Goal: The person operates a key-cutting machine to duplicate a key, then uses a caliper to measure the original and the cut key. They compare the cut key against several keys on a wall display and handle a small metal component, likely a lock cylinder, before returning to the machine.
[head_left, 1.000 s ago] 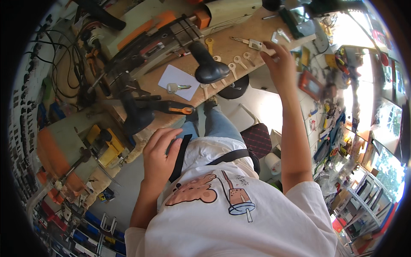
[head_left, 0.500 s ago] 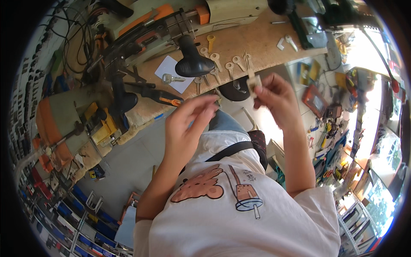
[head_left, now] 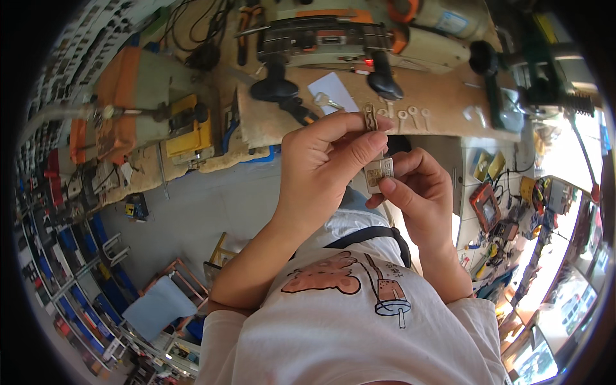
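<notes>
A metal key [head_left: 375, 179] with a squarish head and a grooved blade stands nearly upright between my hands, over my lap. My left hand [head_left: 324, 160] pinches the blade near its top between thumb and fingers. Just below and to the right, my right hand [head_left: 417, 196] grips the square head with thumb and fingers. Behind them on the wooden bench [head_left: 269, 122] lie a white card [head_left: 340, 90] with another key [head_left: 326, 101] on it, and several blank keys [head_left: 414, 115].
A key-cutting machine [head_left: 324, 35] with black knobs spans the back of the bench, near black-and-orange pliers [head_left: 295, 112]. An orange-and-green machine [head_left: 115, 106] is at left, shelving [head_left: 77, 282] at lower left, and a tool-filled side area [head_left: 500, 212] at right.
My right hand has brought the key from the bench down toward me. My left hand has risen to meet it and now holds the blade. The view has swung toward the left.
</notes>
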Demonstrator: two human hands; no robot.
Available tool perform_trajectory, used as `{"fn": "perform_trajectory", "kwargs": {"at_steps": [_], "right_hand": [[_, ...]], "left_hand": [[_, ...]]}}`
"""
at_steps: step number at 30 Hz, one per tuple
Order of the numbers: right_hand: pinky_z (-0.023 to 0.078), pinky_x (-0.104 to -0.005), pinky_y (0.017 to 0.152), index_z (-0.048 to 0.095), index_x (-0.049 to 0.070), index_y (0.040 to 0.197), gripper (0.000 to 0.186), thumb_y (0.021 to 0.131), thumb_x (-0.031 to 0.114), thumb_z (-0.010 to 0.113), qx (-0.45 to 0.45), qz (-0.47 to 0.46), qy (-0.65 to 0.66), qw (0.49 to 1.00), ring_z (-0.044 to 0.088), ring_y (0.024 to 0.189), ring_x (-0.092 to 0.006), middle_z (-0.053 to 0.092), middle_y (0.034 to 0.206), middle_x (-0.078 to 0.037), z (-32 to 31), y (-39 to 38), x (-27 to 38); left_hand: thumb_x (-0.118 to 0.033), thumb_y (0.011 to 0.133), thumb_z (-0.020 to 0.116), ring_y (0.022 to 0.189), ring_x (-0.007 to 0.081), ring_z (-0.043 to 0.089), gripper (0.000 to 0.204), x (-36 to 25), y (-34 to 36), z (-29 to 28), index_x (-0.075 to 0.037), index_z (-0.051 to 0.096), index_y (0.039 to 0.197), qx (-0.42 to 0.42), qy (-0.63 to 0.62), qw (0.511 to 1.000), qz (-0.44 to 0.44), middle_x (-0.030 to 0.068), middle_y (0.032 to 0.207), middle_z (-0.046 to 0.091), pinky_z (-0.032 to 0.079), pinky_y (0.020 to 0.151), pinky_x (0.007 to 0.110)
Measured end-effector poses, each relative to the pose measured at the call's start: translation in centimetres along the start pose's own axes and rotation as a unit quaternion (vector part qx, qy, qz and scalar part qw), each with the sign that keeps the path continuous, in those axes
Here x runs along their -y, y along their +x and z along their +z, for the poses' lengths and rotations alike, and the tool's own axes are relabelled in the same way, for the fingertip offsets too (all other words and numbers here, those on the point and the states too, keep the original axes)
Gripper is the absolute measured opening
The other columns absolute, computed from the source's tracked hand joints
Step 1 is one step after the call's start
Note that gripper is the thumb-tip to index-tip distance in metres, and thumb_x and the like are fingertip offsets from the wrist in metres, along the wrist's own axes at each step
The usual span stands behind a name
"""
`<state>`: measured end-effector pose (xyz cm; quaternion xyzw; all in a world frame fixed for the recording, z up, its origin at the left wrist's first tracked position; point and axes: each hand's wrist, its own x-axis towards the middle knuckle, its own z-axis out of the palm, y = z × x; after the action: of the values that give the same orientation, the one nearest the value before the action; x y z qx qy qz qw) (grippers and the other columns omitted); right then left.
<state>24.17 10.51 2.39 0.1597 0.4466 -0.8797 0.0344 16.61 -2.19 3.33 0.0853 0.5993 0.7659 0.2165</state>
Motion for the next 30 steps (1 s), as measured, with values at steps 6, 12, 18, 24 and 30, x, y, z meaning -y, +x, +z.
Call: {"fn": "perform_trajectory", "kwargs": {"at_steps": [6,12,18,24,30], "right_hand": [[0.048,-0.0247,0.064,0.052,-0.002,0.083,0.009,0.077,-0.001,0.059,0.023,-0.054,-0.074,0.996,0.057,0.072,-0.0127,0.055,0.083,-0.006,5.3,-0.5,-4.5],[0.045,-0.0229,0.066,0.056,-0.003,0.086,0.011,0.08,0.006,0.056,0.016,-0.018,-0.279,0.96,0.055,0.074,-0.0121,0.056,0.081,-0.006,9.6,-1.3,-11.6],[0.044,-0.0265,0.061,0.057,0.001,0.088,0.015,0.074,0.005,0.059,-0.115,-0.16,-0.535,0.822,0.055,0.067,-0.0176,0.055,0.079,-0.01,12.5,2.0,-14.9],[0.043,-0.0215,0.06,0.058,0.003,0.094,0.015,0.079,0.005,0.054,-0.118,-0.172,-0.523,0.826,0.054,0.068,-0.0093,0.06,0.08,-0.004,15.0,5.5,-13.8],[0.045,-0.0265,0.071,0.055,0.001,0.102,0.028,0.078,0.016,0.058,0.261,0.079,-0.445,0.853,0.057,0.084,-0.0168,0.059,0.097,-0.011,18.7,7.8,-27.6]], "left_hand": [[-0.004,0.081,0.054,0.073,0.0102,0.056,0.013,0.1,-4.8,-5.2,0.005,0.058,0.089,-0.025,-0.061,0.998,-0.008,0.0067,0.077,0.059,0.045,0.064,0.02],[-0.018,0.087,0.046,0.055,0.0087,0.049,0.02,1.0,-11.7,-15.7,0.0,0.052,0.081,-0.166,-0.103,0.979,-0.059,0.0032,0.06,0.049,0.038,0.05,0.019],[-0.022,0.089,0.042,0.037,0.006,0.029,0.021,1.0,-17.5,-25.5,-0.004,0.046,0.078,-0.216,-0.13,0.959,-0.13,0.001,0.049,0.039,0.024,0.036,0.021],[-0.02,0.089,0.04,0.039,0.0055,0.027,0.018,1.4,-19.3,-30.2,-0.004,0.046,0.082,-0.238,-0.187,0.944,-0.135,0.001,0.05,0.039,0.025,0.04,0.021],[-0.019,0.087,0.042,0.044,0.0078,0.033,0.016,-0.4,-20.2,-33.4,-0.004,0.048,0.085,-0.33,-0.178,0.924,-0.072,0.0038,0.057,0.044,0.031,0.046,0.024]]}}
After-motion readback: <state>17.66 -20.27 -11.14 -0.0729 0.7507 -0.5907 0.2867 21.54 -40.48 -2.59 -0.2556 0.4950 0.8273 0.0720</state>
